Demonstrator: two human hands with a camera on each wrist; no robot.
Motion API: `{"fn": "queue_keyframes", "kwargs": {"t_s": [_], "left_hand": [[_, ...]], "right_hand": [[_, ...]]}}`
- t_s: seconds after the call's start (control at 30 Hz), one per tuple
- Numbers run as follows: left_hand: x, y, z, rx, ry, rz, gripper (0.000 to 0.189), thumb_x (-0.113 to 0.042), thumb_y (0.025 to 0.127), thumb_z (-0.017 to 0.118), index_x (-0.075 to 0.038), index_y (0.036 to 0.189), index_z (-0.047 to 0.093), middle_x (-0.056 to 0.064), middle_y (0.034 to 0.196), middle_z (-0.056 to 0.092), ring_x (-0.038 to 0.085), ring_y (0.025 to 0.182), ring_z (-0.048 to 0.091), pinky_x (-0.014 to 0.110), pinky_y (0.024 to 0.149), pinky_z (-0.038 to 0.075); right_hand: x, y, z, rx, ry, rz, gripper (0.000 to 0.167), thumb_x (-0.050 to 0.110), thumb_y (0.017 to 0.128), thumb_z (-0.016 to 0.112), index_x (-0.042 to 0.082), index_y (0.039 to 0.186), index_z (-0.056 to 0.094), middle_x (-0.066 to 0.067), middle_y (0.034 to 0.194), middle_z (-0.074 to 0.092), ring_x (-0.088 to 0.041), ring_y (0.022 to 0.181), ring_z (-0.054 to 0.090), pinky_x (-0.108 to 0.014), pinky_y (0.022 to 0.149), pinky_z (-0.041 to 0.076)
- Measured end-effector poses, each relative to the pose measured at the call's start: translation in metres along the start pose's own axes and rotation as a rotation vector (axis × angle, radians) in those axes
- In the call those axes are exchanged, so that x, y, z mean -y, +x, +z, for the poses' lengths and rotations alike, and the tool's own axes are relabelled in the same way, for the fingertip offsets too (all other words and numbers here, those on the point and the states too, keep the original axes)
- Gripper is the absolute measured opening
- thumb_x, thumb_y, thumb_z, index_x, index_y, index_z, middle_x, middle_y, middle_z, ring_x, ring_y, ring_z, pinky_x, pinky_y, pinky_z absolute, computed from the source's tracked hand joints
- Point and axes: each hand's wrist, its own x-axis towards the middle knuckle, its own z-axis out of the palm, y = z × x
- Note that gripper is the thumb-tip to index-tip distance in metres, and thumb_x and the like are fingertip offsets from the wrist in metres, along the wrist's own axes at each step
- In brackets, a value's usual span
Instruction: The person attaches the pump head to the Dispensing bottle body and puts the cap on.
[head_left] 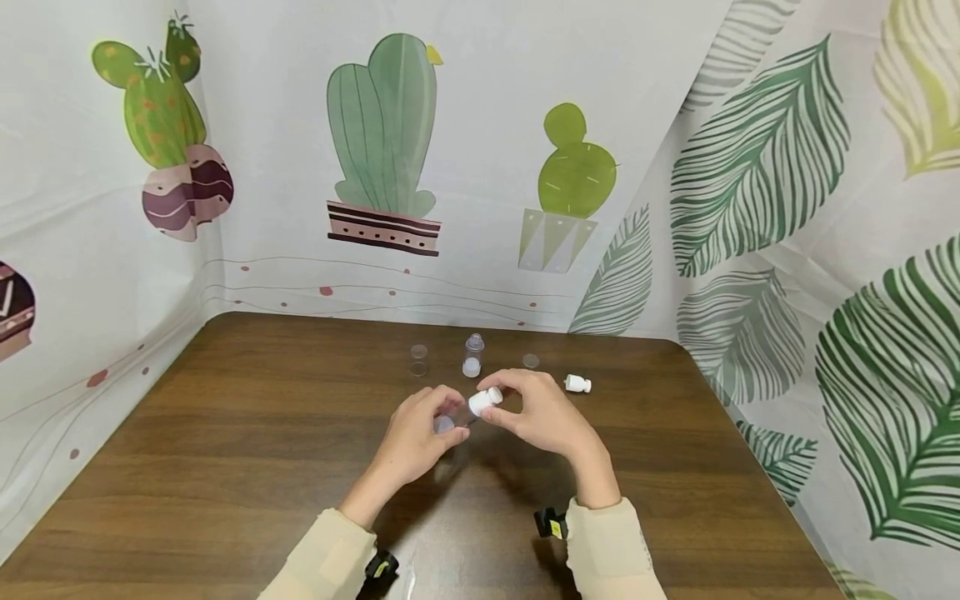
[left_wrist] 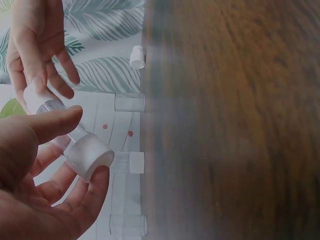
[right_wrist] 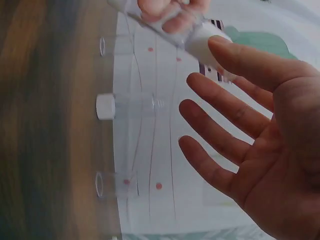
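Above the middle of the table, my left hand (head_left: 416,433) grips a small clear bottle with a white base (left_wrist: 90,156), tilted, its fingers and thumb curled round it. At the bottle's upper end, my right hand (head_left: 543,412) pinches a white pump top (head_left: 483,402) between thumb and index finger. The other right fingers are spread apart in the right wrist view. The white top meets the clear body; whether it is fastened cannot be seen. Part of the bottle is hidden behind the left fingers.
Behind the hands stands another clear bottle with a white base (head_left: 472,367). Clear caps stand on either side of it, a left cap (head_left: 418,367) and a right cap (head_left: 531,361). A second white pump top (head_left: 577,383) lies farther right on the wooden table (head_left: 225,433).
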Motion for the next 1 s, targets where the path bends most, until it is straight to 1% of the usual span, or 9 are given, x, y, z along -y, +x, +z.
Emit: {"fn": "queue_keyframes", "kwargs": {"t_s": [0.07, 0.13, 0.33, 0.43, 0.53, 0.63, 0.77, 0.9, 1.0], "left_hand": [[0.000, 0.001, -0.001, -0.002, -0.009, -0.011, 0.035, -0.012, 0.082, 0.092, -0.017, 0.109, 0.070, 0.001, 0.105, 0.072, 0.022, 0.097, 0.069, 0.044, 0.088, 0.055], [0.000, 0.001, -0.001, -0.011, -0.012, -0.013, 0.035, -0.011, 0.082, 0.092, -0.017, 0.109, 0.070, 0.001, 0.105, 0.072, 0.022, 0.097, 0.069, 0.044, 0.088, 0.055], [0.001, 0.000, -0.003, -0.022, -0.011, -0.025, 0.035, -0.012, 0.081, 0.093, -0.017, 0.108, 0.070, 0.000, 0.105, 0.073, 0.021, 0.097, 0.070, 0.044, 0.088, 0.054], [0.002, 0.000, -0.003, -0.024, -0.007, -0.032, 0.035, -0.012, 0.081, 0.093, -0.017, 0.107, 0.070, 0.000, 0.105, 0.072, 0.021, 0.097, 0.070, 0.044, 0.089, 0.055], [0.002, 0.000, -0.003, -0.028, -0.010, -0.036, 0.036, -0.012, 0.081, 0.093, -0.017, 0.107, 0.070, -0.001, 0.104, 0.072, 0.021, 0.097, 0.069, 0.043, 0.089, 0.055], [0.001, -0.001, -0.002, -0.022, -0.017, -0.041, 0.036, -0.012, 0.081, 0.093, -0.017, 0.108, 0.070, -0.002, 0.104, 0.071, 0.021, 0.096, 0.069, 0.042, 0.088, 0.055], [0.001, -0.001, -0.001, -0.014, -0.022, -0.035, 0.037, -0.013, 0.081, 0.093, -0.016, 0.109, 0.069, -0.002, 0.104, 0.071, 0.021, 0.095, 0.069, 0.042, 0.087, 0.055], [0.001, 0.000, 0.000, -0.020, -0.028, -0.036, 0.038, -0.014, 0.081, 0.093, -0.016, 0.110, 0.069, -0.002, 0.105, 0.071, 0.020, 0.096, 0.069, 0.041, 0.088, 0.055], [0.000, 0.001, 0.000, -0.017, -0.034, -0.045, 0.037, -0.014, 0.081, 0.093, -0.017, 0.110, 0.069, -0.003, 0.105, 0.071, 0.019, 0.096, 0.068, 0.041, 0.088, 0.054]], "right_hand": [[-0.004, -0.002, -0.005, -0.007, 0.009, -0.003, 0.031, 0.016, 0.091, 0.086, 0.014, 0.120, 0.075, 0.008, 0.110, 0.075, -0.016, 0.106, 0.071, -0.040, 0.094, 0.056], [-0.009, -0.005, -0.010, -0.045, -0.003, 0.002, 0.035, 0.015, 0.091, 0.085, 0.014, 0.123, 0.074, 0.006, 0.115, 0.075, -0.018, 0.109, 0.071, -0.044, 0.097, 0.055], [-0.029, -0.009, -0.020, -0.209, -0.072, 0.052, 0.042, 0.010, 0.090, 0.085, 0.010, 0.130, 0.071, -0.004, 0.123, 0.073, -0.023, 0.109, 0.069, -0.049, 0.097, 0.055], [-0.037, -0.010, -0.021, -0.260, -0.085, 0.086, 0.048, 0.008, 0.089, 0.086, 0.009, 0.134, 0.070, -0.009, 0.129, 0.070, -0.028, 0.111, 0.067, -0.050, 0.098, 0.055], [-0.043, -0.010, -0.020, -0.296, -0.093, 0.114, 0.052, 0.008, 0.088, 0.086, 0.008, 0.137, 0.068, -0.013, 0.134, 0.066, -0.032, 0.113, 0.065, -0.050, 0.096, 0.054], [-0.049, -0.009, -0.019, -0.311, -0.095, 0.139, 0.055, 0.009, 0.088, 0.086, 0.008, 0.140, 0.066, -0.016, 0.138, 0.062, -0.035, 0.115, 0.063, -0.051, 0.094, 0.053], [-0.056, -0.002, -0.021, -0.298, -0.105, 0.175, 0.057, 0.012, 0.090, 0.085, 0.009, 0.143, 0.063, -0.017, 0.141, 0.059, -0.040, 0.120, 0.062, -0.056, 0.097, 0.052], [-0.066, 0.010, -0.025, -0.252, -0.144, 0.201, 0.057, 0.015, 0.092, 0.082, 0.009, 0.145, 0.062, -0.017, 0.146, 0.058, -0.043, 0.122, 0.064, -0.060, 0.099, 0.051], [-0.075, 0.019, -0.026, -0.206, -0.182, 0.222, 0.057, 0.017, 0.093, 0.082, 0.009, 0.146, 0.061, -0.016, 0.149, 0.057, -0.042, 0.122, 0.065, -0.060, 0.098, 0.052]]}}
